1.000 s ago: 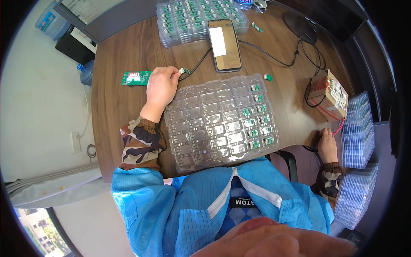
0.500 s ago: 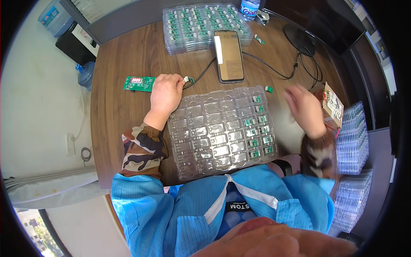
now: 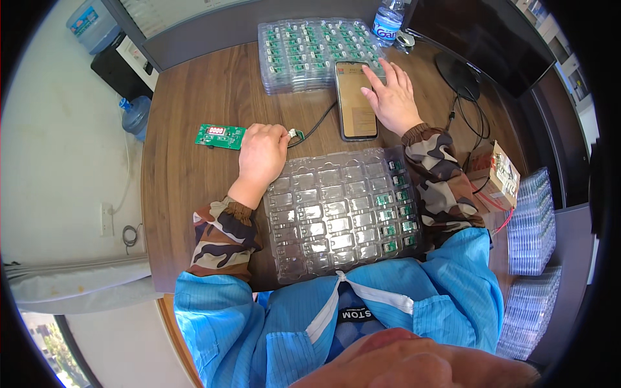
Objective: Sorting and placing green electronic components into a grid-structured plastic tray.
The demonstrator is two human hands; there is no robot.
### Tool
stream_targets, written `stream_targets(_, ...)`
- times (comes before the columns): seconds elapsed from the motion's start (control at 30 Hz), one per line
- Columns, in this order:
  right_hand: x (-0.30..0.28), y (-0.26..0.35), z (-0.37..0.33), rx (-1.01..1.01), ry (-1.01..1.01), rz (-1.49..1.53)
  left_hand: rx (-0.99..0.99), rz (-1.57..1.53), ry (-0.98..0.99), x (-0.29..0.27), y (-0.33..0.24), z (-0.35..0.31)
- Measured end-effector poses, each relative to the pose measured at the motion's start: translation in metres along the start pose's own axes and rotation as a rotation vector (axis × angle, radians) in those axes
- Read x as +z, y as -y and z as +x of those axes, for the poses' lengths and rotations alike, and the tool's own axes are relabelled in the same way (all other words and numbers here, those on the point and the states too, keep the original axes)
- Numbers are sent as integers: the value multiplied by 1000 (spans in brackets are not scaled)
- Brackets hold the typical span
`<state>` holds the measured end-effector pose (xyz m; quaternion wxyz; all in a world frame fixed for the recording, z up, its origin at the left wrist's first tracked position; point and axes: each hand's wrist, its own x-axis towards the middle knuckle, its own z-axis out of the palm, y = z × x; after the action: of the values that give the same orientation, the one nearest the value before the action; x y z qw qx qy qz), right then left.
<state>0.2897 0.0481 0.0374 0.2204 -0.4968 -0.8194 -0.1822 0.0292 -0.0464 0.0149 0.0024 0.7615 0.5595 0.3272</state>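
Note:
My left hand [image 3: 262, 152] has its fingers curled over the right end of a green circuit board [image 3: 223, 136] with a red-lit digit display. At its fingertips a small green board with a white connector [image 3: 295, 134] pokes out, with a black cable [image 3: 317, 129] beside it; how they join is hidden under the hand. My right hand [image 3: 393, 97] is open, fingers spread, at the upper right part of a smartphone [image 3: 357, 110] with a lit screen. Below both hands lies a clear plastic tray [image 3: 317, 226] with small green boards [image 3: 388, 215] in its right-hand columns.
A stack of clear trays [image 3: 317, 58] filled with small boards stands at the back, beside a water bottle [image 3: 388, 24]. A monitor [image 3: 479, 42] and a cardboard box [image 3: 495, 174] with red wires are on the right. More tray stacks [image 3: 530, 220] stand beyond the right edge.
My right hand has moved from beside the tray up and left to the phone. My left hand stays at the circuit board. The whole view has shifted slightly.

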Motion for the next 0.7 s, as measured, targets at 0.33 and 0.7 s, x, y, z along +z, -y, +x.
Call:
stream_targets(0.33, 2, -3, 5, 27, 30, 1, 2, 7, 2, 0, 5, 4)
stream_targets(0.7, -2, -1, 2, 26, 95, -25, 12, 13, -16, 1, 3, 2)
